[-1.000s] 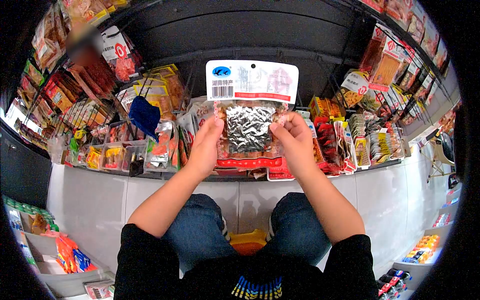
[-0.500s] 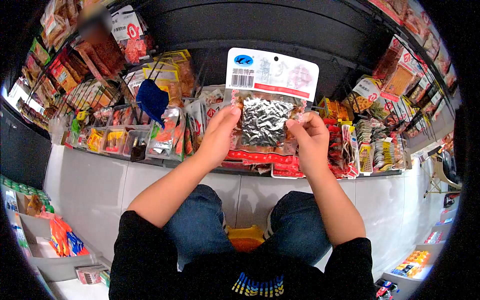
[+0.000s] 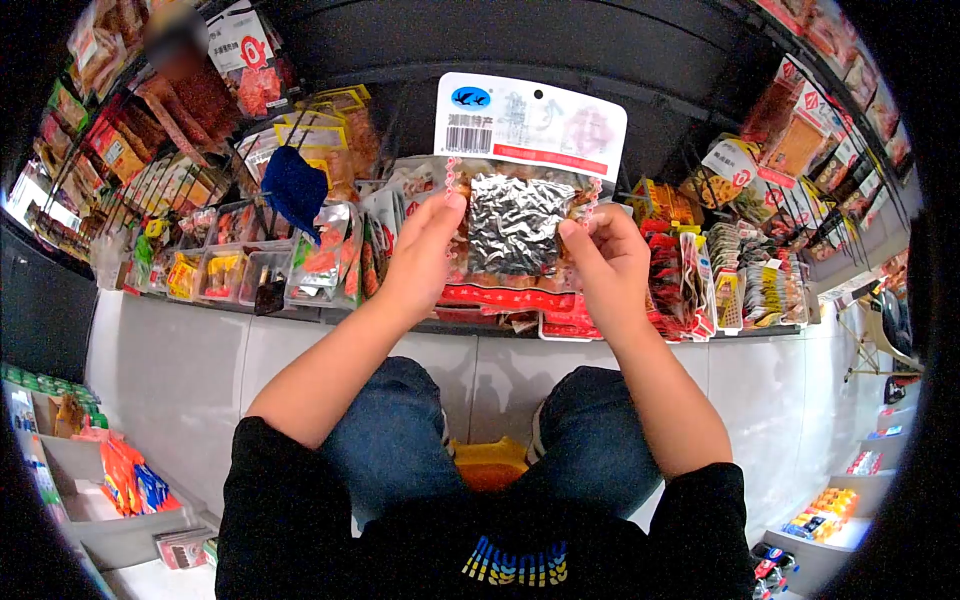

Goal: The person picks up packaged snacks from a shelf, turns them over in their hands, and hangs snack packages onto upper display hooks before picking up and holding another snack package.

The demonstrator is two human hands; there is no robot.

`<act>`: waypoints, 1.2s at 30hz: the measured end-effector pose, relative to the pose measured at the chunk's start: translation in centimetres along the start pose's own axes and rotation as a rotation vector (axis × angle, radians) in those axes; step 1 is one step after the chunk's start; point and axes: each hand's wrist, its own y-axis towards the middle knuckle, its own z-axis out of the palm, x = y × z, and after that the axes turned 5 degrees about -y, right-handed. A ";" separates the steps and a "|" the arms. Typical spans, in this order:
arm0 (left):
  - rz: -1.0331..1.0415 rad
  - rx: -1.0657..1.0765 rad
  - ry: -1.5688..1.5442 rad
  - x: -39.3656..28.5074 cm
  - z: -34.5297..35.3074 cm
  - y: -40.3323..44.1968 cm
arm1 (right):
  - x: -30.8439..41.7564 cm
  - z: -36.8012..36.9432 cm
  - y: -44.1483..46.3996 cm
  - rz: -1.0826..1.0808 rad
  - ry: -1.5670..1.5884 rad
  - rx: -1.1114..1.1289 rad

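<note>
Both hands hold up a snack packet (image 3: 515, 225) in front of the shelf. It has a white header with a blue oval logo, a barcode and a hang hole, then a clear window over dark, shiny contents and a red band at the bottom. My left hand (image 3: 425, 255) is closed on its left edge, thumb on the front. On the right edge my right hand (image 3: 608, 262) pinches it between thumb and fingers. Behind the packet's lower part lie red packets (image 3: 575, 325) on the shelf, partly hidden by it and my hands.
Clear bins (image 3: 228, 275) of small packets line the shelf on the left, below a blue cloth-like item (image 3: 296, 190). Upright rows of packets (image 3: 755, 275) stand at right. Bags hang on hooks (image 3: 250, 60) at both sides. A yellow stool (image 3: 490, 458) shows between my knees.
The packet has shifted slightly up and to the left in view, both hands along with it. The shelf has also shifted a little as the camera moved. Both grips stay the same.
</note>
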 end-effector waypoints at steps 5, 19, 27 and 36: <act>-0.070 -0.021 -0.003 -0.6 0.5 -0.3 | -0.4 0.1 0.0 0.037 0.075 0.012; 0.010 -0.027 -0.086 0.4 0.8 0.6 | -0.1 -0.7 0.3 0.237 0.266 0.056; -0.122 -0.155 -0.141 -0.6 0.0 0.5 | -0.1 -0.9 0.4 0.319 0.307 0.234; -0.104 -0.028 -0.228 -1.4 1.3 0.2 | 0.2 -1.3 0.5 0.351 0.316 0.166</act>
